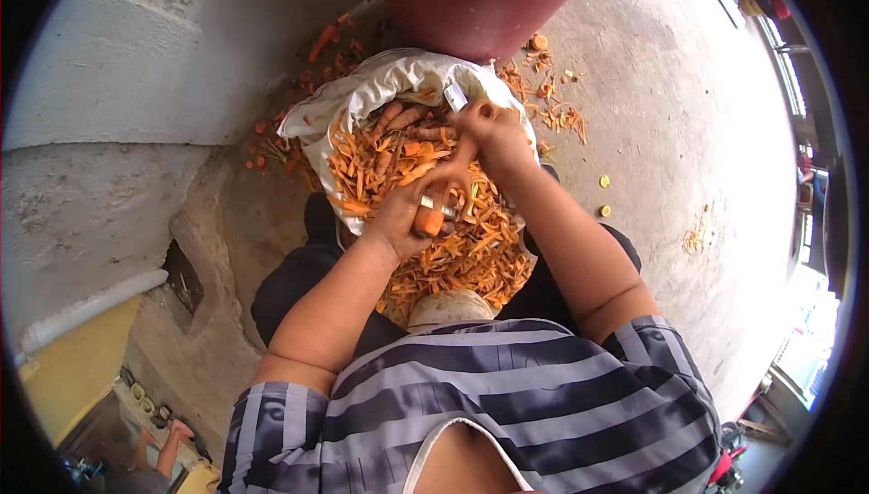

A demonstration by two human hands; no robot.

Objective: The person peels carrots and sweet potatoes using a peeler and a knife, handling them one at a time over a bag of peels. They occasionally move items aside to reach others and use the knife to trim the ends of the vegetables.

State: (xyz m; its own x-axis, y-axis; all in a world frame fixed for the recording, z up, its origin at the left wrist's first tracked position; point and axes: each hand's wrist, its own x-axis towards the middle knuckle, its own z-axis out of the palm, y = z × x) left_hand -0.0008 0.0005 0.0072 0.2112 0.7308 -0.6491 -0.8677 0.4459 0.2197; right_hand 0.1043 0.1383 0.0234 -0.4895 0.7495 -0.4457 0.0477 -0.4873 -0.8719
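Note:
My left hand (396, 219) is closed round a carrot (428, 222), its orange cut end pointing toward me. A shiny metal piece (438, 208) shows beside that carrot at my fingers. My right hand (496, 136), smeared by motion, is curled a little farther out, over the sack's right side; I cannot tell what it grips. Below both hands a white sack (312, 123) with its rim rolled down holds whole carrots (387, 118) toward the far side. Orange peelings (471, 263) fill its near part, close to my lap.
A large dark red tub (471, 5) stands just beyond the sack. Peelings (566, 121) and carrot slices (604, 182) lie scattered on the concrete floor (670, 132). A grey wall (136, 68) rises on the left. Another person's bare leg (170, 447) shows at lower left.

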